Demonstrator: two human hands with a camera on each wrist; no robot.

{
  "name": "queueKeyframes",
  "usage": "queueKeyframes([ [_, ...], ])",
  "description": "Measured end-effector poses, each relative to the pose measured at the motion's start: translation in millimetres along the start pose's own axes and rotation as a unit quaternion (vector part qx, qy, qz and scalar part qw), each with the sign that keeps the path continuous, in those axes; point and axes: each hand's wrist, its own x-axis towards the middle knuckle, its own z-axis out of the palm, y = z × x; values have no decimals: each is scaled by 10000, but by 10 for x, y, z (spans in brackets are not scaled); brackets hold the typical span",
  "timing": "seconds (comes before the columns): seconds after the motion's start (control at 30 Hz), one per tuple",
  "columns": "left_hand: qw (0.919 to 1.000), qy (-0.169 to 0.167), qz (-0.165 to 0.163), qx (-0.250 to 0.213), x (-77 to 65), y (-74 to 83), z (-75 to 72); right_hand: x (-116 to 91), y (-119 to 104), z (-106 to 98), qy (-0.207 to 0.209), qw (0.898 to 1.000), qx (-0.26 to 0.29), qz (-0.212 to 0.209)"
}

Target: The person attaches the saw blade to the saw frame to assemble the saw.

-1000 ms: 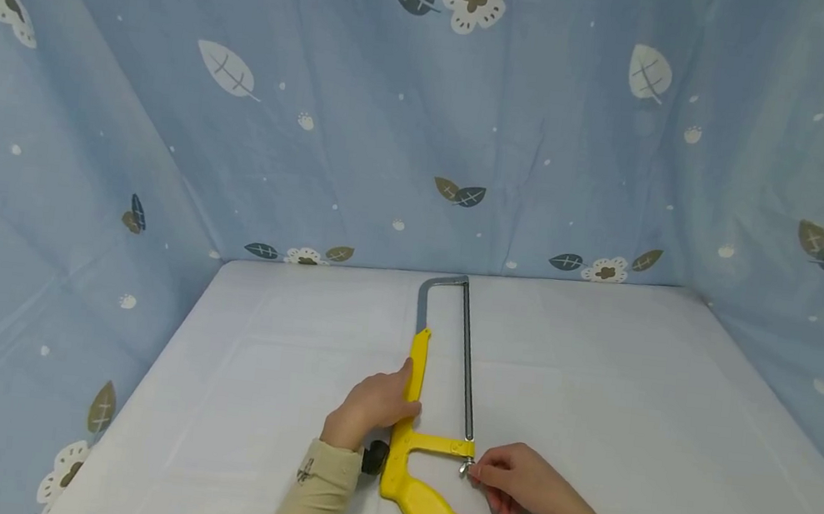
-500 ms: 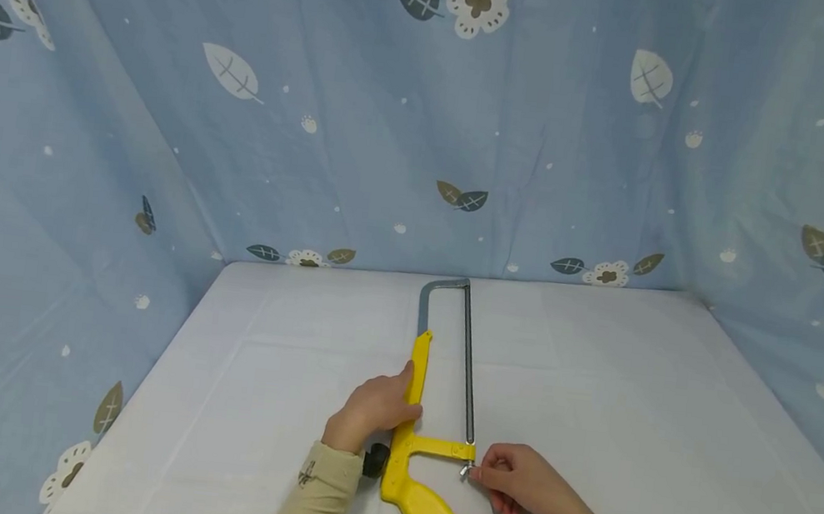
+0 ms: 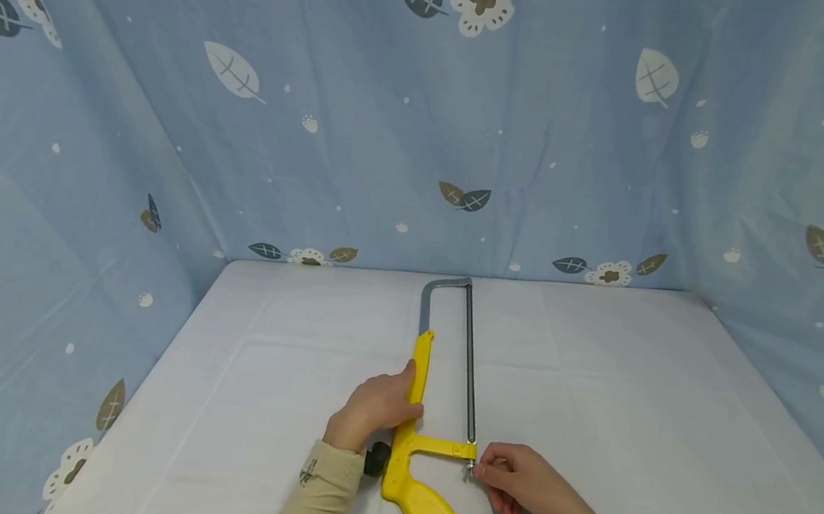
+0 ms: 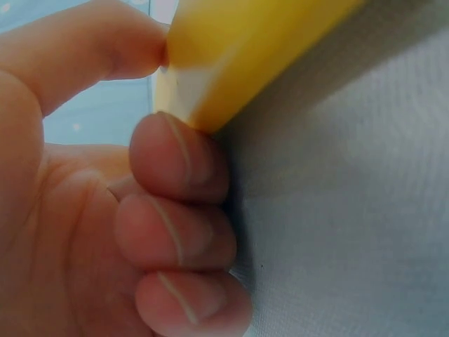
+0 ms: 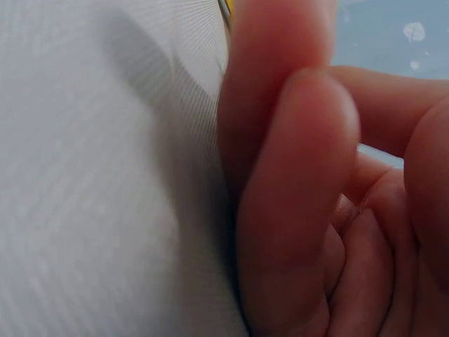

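Hacksaw (image 3: 441, 446) lies between our left hand (image 3: 380, 400), gripping its frame (image 3: 423, 350), and right hand (image 3: 527, 483), pinching its wing nut (image 3: 468, 469), seemingly adjusting; turning likely needs steadiness.

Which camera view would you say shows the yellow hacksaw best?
The head view: nearly the whole hacksaw lies in sight there, with only part covered by the left hand. The left wrist view shows just a blurred yellow length; the right wrist view, only a sliver at the top edge.
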Motion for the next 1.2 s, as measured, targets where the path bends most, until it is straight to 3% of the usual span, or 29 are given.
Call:
queueKeyframes([
  [0.47, 10000, 17, -3, 14, -9, 16, -7, 23, -31, 34, -43, 9993, -25, 359],
  [0.87, 10000, -4, -82, 37, 17, -1, 27, 18, -60, 76, 184, 9984, -421, 325],
  [1.2, 9999, 16, -84, 64, 3, 10, 15, 30, -32, 46, 170, 9986, -247, 428],
])
